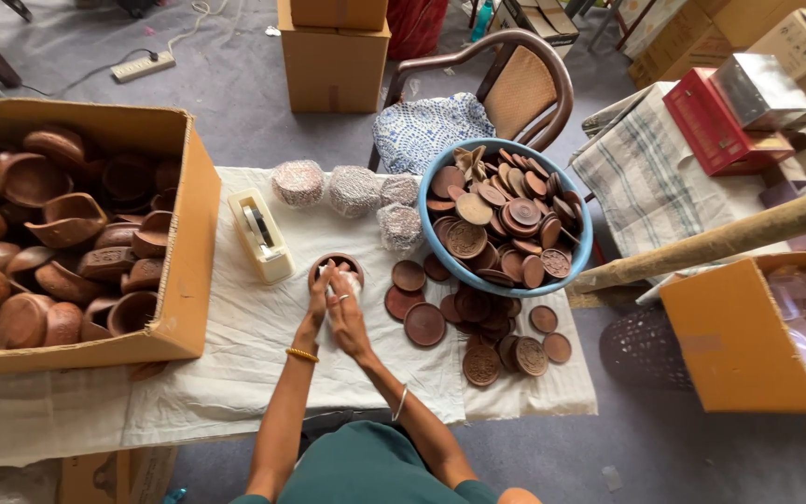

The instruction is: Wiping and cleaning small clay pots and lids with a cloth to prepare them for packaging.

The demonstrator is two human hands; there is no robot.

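Grey floor (235,84) all around, a cloth-covered table (235,373) in the middle, brown chair (524,89) behind it, cardboard boxes (333,56) stacked beyond; soft, seemingly daylight illumination.

brown carton (184,233) left, red box (706,121) right

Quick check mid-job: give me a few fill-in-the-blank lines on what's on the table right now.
1. Both hands meet over a small clay ____.
2. The round clay lids are heaped in a ____ basin.
3. The tape dispenser lies between the hands and the cardboard ____ of clay pots.

Missing: bowl; blue; box
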